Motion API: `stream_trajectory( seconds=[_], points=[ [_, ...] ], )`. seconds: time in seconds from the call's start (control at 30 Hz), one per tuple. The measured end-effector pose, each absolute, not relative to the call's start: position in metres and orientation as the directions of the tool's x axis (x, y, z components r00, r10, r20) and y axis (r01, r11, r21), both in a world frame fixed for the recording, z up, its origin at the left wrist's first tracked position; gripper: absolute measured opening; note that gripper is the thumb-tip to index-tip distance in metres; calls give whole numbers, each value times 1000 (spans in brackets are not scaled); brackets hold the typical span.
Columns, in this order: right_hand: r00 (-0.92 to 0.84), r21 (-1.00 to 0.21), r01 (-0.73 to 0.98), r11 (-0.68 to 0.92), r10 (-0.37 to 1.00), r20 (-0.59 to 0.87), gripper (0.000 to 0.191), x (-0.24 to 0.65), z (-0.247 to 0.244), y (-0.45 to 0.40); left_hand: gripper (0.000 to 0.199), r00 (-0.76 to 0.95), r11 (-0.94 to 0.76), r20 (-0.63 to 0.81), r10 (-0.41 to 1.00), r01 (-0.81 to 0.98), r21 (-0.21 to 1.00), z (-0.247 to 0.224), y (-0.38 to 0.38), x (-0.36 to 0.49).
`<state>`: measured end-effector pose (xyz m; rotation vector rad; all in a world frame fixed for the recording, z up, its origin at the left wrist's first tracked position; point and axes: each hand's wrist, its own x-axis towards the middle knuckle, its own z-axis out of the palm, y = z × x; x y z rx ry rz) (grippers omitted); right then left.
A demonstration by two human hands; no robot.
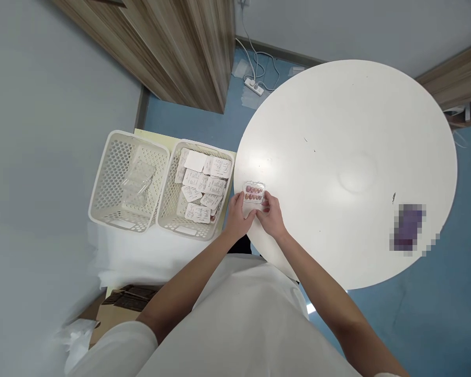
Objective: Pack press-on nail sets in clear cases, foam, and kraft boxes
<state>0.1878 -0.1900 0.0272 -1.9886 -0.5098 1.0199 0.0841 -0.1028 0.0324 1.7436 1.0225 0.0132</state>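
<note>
A small clear plastic case [254,192] shows two rows of shiny pink and reddish pieces that look like press-on nails. It is over the near left edge of the round white table [361,120]. My left hand [238,215] is closed on its left side, thumb toward the near edge. On the opposite side, my right hand [272,215] grips the case's right edge with bent fingers. The two thumbs almost meet below the case. Whether the case rests on the table or is slightly raised, I cannot tell.
Left of the table, a white perforated basket [171,220] contains several printed white cards [198,180]. Another basket [98,193] beyond it holds clear plastic cases [138,183]. A blurred purple object [408,226] lies at the table's right. A power strip [254,86] sits on the floor.
</note>
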Motion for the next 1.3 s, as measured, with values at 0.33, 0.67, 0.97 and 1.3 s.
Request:
stream_trajectory(
  seconds=[0.33,0.67,0.97,1.3],
  points=[
    [582,-819,16,-573,671,-458,73,186,26,-191,66,646,-66,-453,614,614,786,34,-102,83],
    [610,-789,-155,-595,571,-550,76,187,36,-211,69,629,-26,-468,621,613,790,39,-108,76],
    [589,-762,-312,-567,514,-624,68,170,60,-245,71,606,14,-441,661,578,816,36,-133,64],
    [323,-797,-225,-560,729,-604,42,159,99,-289,42,660,-3,-381,647,502,865,71,-189,38]
  ],
)
